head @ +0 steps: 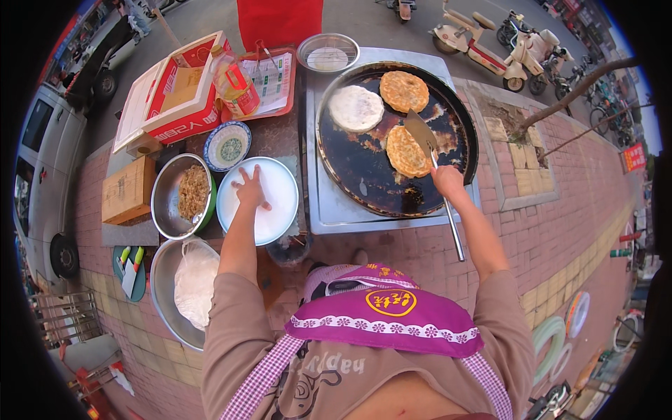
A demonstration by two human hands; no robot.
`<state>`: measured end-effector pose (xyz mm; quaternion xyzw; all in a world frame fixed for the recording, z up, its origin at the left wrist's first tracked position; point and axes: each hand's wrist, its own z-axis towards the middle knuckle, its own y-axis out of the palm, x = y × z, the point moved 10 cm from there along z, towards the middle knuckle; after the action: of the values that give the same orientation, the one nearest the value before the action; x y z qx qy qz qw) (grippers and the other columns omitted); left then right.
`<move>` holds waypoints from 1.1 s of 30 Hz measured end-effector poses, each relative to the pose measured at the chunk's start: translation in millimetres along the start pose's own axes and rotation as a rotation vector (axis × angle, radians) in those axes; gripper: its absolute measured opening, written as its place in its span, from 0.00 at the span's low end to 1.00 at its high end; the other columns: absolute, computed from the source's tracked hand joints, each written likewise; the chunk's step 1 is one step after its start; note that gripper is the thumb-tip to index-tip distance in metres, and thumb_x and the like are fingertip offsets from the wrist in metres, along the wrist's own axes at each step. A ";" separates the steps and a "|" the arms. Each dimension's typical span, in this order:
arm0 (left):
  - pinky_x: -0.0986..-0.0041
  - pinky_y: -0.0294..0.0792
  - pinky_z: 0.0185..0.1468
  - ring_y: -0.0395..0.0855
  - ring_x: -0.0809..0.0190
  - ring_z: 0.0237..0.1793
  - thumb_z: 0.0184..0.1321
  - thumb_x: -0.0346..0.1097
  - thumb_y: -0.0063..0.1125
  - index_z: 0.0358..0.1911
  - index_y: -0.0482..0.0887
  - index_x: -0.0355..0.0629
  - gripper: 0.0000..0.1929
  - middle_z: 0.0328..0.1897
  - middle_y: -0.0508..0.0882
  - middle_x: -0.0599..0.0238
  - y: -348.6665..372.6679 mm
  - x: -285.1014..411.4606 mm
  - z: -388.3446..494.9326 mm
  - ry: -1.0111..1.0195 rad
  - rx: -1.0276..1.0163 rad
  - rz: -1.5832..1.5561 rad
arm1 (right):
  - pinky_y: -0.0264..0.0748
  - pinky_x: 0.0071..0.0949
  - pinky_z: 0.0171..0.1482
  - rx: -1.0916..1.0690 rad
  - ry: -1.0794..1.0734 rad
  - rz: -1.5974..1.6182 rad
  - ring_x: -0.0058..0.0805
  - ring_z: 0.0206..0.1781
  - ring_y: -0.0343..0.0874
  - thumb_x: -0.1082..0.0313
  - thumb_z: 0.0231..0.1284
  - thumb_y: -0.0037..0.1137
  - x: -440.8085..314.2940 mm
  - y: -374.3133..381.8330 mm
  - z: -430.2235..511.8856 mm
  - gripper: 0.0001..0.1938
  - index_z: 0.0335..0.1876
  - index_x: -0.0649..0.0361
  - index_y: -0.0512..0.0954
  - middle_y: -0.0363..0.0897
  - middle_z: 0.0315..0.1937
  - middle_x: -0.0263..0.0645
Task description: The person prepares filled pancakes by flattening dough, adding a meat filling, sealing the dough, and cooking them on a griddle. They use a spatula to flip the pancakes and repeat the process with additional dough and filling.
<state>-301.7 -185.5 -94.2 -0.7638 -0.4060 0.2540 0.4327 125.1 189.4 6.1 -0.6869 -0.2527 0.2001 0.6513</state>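
My right hand grips the handle of a metal spatula. The spatula's blade lies over the upper right of a browned flatbread in a wide, round black griddle pan. A second browned flatbread and a pale, floury one sit farther back in the pan. My left hand, fingers spread and holding nothing, is over a round, light-blue-rimmed tray with a white surface. I cannot tell whether its fingertips touch that surface.
Left of the tray stand a metal bowl of brown filling, a blue-patterned bowl, an oil bottle and a foam box. A basin holds a plastic-wrapped white mass. Behind the pan is a wire-racked dish.
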 end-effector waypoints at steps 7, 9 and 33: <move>0.45 0.67 0.66 0.47 0.21 0.73 0.21 0.40 0.86 0.76 0.37 0.73 0.76 0.82 0.35 0.51 -1.5 0.1 -1.4 -0.011 -0.006 0.006 | 0.81 0.42 0.36 -0.066 -0.129 -0.070 0.47 0.32 0.85 0.48 0.69 0.48 -36.3 6.9 -27.2 0.24 0.28 0.62 0.84 0.83 0.25 0.48; 0.48 0.68 0.65 0.46 0.20 0.73 0.21 0.39 0.86 0.76 0.38 0.72 0.76 0.82 0.35 0.50 -2.9 0.7 -2.5 -0.012 -0.001 0.003 | 0.81 0.42 0.35 -0.066 -0.148 -0.073 0.47 0.31 0.85 0.48 0.69 0.48 -46.4 10.9 -33.7 0.24 0.27 0.61 0.84 0.83 0.24 0.48; 0.48 0.73 0.60 0.46 0.21 0.73 0.17 0.38 0.87 0.76 0.40 0.74 0.77 0.82 0.35 0.50 0.3 -1.7 0.5 0.001 0.041 -0.012 | 0.47 0.23 0.15 -0.660 0.428 1.689 0.18 0.11 0.51 0.50 0.73 0.45 -12.4 57.2 3.1 0.20 0.23 0.51 0.66 0.53 0.11 0.23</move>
<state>-303.0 -186.8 -94.6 -0.7525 -0.4049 0.2592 0.4500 118.4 182.9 -51.7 -0.8158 0.4121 0.3947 0.0942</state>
